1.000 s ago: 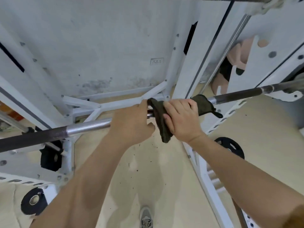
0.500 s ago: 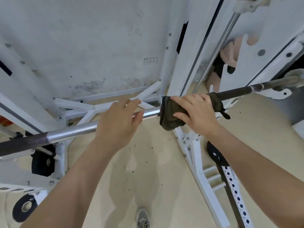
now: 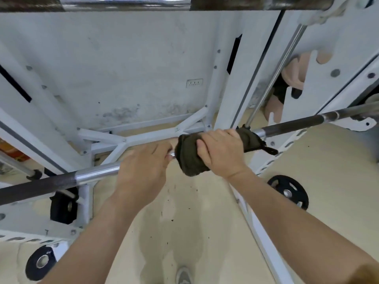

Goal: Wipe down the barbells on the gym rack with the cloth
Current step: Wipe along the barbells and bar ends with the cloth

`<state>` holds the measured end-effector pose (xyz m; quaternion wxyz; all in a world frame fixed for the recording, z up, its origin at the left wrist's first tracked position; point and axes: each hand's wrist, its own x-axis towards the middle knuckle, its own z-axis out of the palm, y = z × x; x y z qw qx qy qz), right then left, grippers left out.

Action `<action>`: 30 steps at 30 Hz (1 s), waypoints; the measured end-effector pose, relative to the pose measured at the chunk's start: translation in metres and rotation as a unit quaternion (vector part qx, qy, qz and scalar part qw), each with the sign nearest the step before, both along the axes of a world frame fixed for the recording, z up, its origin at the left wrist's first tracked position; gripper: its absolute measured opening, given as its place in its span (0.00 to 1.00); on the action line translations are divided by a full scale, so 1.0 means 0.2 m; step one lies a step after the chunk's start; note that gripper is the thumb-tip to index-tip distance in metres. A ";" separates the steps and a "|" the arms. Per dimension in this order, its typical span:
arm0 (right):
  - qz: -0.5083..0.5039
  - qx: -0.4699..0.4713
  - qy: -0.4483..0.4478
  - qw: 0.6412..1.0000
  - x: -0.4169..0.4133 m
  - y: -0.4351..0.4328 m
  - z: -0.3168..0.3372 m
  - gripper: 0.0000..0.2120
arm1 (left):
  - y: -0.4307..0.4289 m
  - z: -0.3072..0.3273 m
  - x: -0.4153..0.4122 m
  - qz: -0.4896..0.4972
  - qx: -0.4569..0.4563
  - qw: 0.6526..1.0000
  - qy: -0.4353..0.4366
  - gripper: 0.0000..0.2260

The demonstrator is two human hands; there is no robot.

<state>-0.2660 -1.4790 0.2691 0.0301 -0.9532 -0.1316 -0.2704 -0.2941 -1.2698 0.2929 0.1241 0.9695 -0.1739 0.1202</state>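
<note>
A long barbell (image 3: pixel 96 173) runs across the rack from lower left to upper right, with a shiny middle and dark knurled stretches. A dark olive cloth (image 3: pixel 189 158) is wrapped round its middle. My right hand (image 3: pixel 221 152) grips the cloth and the bar through it. My left hand (image 3: pixel 143 171) holds the bare shiny bar just left of the cloth, fingers curled over it. A second barbell (image 3: pixel 127 2) lies across the top of the view.
White rack uprights (image 3: pixel 235 95) and base struts (image 3: pixel 143 138) stand behind the bar against a stained wall. Black weight plates lie on the beige floor at right (image 3: pixel 288 191), lower left (image 3: pixel 41 262) and left (image 3: pixel 63 208). My shoe (image 3: pixel 183 275) shows below.
My right hand and the cloth have slid back left along the bar towards my left hand. My left hand's fingers have closed round the bar again.
</note>
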 end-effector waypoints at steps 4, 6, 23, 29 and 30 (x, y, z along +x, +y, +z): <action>-0.142 0.064 0.035 0.987 0.01 -0.34 0.03 0.17 | -0.03 0.00 0.01 0.030 0.031 0.999 -0.011 0.16; -0.221 0.093 0.034 0.970 0.02 -0.30 0.03 0.18 | -0.05 0.01 0.02 0.052 0.071 0.996 -0.032 0.16; -0.136 0.024 0.061 0.989 0.03 -0.32 0.04 0.19 | -0.13 0.07 0.22 0.117 0.078 0.967 0.213 0.20; 0.035 -0.095 0.101 0.990 0.01 0.20 0.16 0.19 | -0.15 0.06 0.11 0.155 0.125 0.978 0.064 0.14; 0.081 -0.114 0.149 0.979 0.04 0.21 0.19 0.16 | -0.14 0.06 0.11 0.154 0.116 0.980 0.050 0.11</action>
